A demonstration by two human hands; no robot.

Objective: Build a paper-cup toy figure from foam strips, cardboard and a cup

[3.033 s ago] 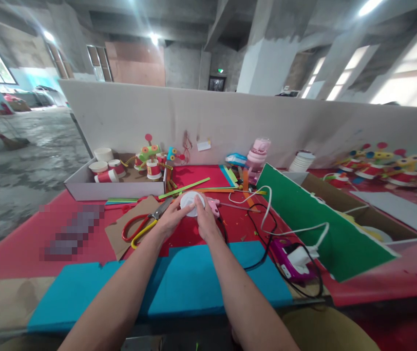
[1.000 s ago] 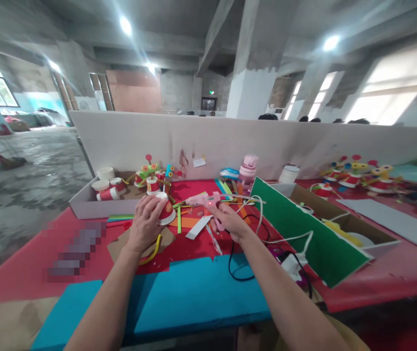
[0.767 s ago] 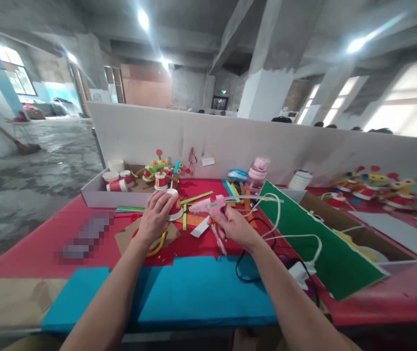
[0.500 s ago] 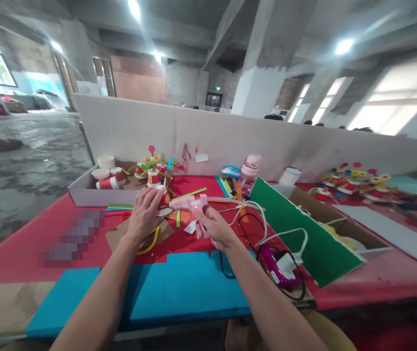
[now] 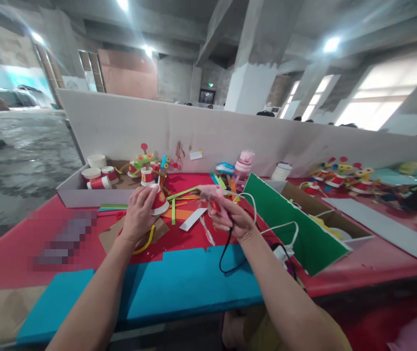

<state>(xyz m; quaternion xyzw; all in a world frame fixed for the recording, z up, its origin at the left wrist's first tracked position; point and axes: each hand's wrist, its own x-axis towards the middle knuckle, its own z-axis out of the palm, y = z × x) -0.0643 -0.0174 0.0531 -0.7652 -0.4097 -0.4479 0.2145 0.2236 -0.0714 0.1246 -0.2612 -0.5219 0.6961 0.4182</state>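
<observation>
My left hand [image 5: 139, 209] is closed around the left side of a red and white paper cup [image 5: 160, 202], which stands upside down on the red table. In my right hand [image 5: 236, 217] is a pink hot glue gun [image 5: 217, 197], pointing left and held above the table, apart from the cup. Its cord hangs below my wrist. Between the hands lie a white paper strip [image 5: 193, 219], a white pen [image 5: 207, 231] and several green and orange paper strips [image 5: 174, 210]. Near my left wrist, a yellow curved strip [image 5: 150, 241] rests on a piece of brown cardboard [image 5: 109, 239].
A white tray [image 5: 91, 199] with paper cups and finished figures [image 5: 144, 161] stands at the back left. On the right are a green-sided box [image 5: 296, 224] and a pink bottle [image 5: 244, 165]. A blue sheet [image 5: 186, 282] covers the table's front edge.
My right hand has drawn the glue gun rightward, away from the cup. More of the cup shows now, and my left hand keeps its hold. The view has shifted slightly.
</observation>
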